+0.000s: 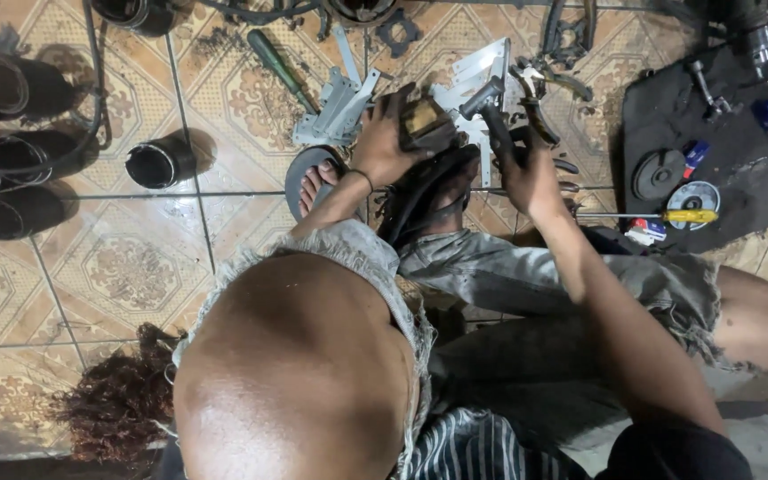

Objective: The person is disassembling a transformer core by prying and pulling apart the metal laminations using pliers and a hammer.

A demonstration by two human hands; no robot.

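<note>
A patterned tile floor (pixel 126 258) in beige and brown, glossy and strewn with workshop parts, fills the view from above, with a dark mat (pixel 740 178) spread at the right edge; a person sits low on it, bare knees bent in frayed grey shorts (pixel 526 276), one foot in a dark sandal (pixel 306 178) planted just ahead; the left hand (pixel 390 142) lies spread over a brownish, block-shaped part (pixel 424 120) held near the middle of the scene, fingers curled down around its near side and pressing on it; the right hand (pixel 526 173) is closed in a fist around a dark tool handle (pixel 491 111) that rises just beside that part, the tool's working end hidden among the clutter; black cables (pixel 420 196) loop from under the part toward the lap; bent plates of pale sheet metal (pixel 344 107) lie just beyond the hands; a green-handled screwdriver (pixel 279 67) rests farther off on the tiles; several black cylindrical sleeves (pixel 157 164) stand and lie at the left; on the mat sit a round grinding disc (pixel 693 200), a yellow-handled screwdriver (pixel 668 216) and a darker disc (pixel 657 172), well apart from both hands.
</note>
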